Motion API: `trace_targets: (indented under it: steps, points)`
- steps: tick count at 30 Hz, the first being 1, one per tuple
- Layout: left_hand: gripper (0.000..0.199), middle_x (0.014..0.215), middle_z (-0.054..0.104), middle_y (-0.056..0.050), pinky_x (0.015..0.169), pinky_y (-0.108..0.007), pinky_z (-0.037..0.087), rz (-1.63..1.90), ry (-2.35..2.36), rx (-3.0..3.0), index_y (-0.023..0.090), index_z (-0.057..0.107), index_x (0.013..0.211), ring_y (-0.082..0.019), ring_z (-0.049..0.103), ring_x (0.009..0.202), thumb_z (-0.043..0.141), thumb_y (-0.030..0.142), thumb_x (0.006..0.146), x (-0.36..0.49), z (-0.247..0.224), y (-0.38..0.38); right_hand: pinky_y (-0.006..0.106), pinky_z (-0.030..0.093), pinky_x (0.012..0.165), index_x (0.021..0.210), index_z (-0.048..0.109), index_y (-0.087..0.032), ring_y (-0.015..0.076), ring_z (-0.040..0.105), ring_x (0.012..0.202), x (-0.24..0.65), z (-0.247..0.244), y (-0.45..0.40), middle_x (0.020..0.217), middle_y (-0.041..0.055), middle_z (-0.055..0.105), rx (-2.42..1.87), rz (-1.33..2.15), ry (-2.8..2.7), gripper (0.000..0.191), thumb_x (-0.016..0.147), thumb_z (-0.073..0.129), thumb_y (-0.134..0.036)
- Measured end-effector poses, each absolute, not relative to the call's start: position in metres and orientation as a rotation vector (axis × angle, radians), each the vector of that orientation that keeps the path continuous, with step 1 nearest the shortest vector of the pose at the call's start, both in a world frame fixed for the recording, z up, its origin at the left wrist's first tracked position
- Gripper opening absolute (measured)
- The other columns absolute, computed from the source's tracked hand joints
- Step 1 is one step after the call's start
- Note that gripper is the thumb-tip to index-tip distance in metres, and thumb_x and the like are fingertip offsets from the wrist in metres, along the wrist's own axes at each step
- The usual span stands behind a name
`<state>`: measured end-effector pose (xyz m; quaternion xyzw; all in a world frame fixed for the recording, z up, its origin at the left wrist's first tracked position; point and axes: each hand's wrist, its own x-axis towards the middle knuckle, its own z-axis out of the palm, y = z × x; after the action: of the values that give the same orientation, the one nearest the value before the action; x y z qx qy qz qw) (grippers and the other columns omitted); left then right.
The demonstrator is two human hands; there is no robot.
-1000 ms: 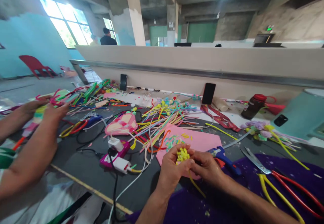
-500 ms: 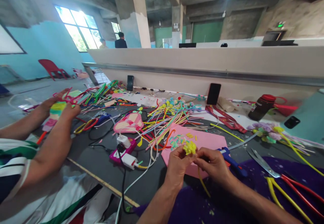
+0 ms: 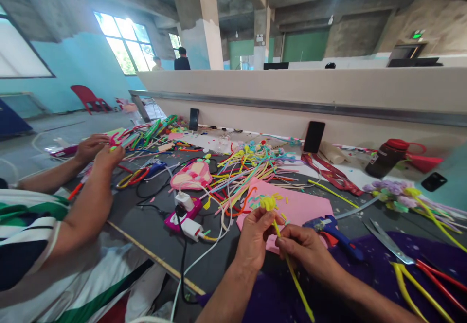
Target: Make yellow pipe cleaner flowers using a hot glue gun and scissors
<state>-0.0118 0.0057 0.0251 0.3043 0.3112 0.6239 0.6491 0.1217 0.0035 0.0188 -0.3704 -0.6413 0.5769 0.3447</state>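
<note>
A yellow pipe-cleaner flower with a fuzzy, bunched head is pinched just below that head by my left hand. Its long yellow stem slants down to the right. My right hand has thumb and fingers closed around the stem's upper part. Behind both hands lies a pink foam sheet scattered with short green and yellow clippings. To the right of my right hand rests a blue glue gun. Scissors with red handles lie farther right on dark purple cloth.
At left a co-worker's hands handle pink pipe cleaners. A power strip with cables sits left of my hands. Loose pipe cleaners pile behind the sheet. A phone, a bottle and purple flowers stand or lie beyond.
My right hand has moved from beside the flower head down onto the stem. The stem now shows straight between my hands. The co-worker's hands have lowered a little. The view has shifted slightly left.
</note>
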Motion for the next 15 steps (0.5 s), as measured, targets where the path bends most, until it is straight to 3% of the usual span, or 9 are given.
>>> trace_targets:
  steps: [15]
  points:
    - [0.008,0.063,0.063,-0.003,0.063,-0.024,0.042,1.386,0.68,0.63,0.013,0.066,0.062,-0.013,0.055,0.063,0.071,0.018,0.06,-0.0125,0.0254,0.0072,0.018,0.029,0.042,0.068,0.054,-0.014,0.0057,0.038,0.044,0.1219,0.009,0.0039,0.053,-0.0043,0.044,-0.941,1.548,-1.636,0.029,0.078,0.057,-0.041]
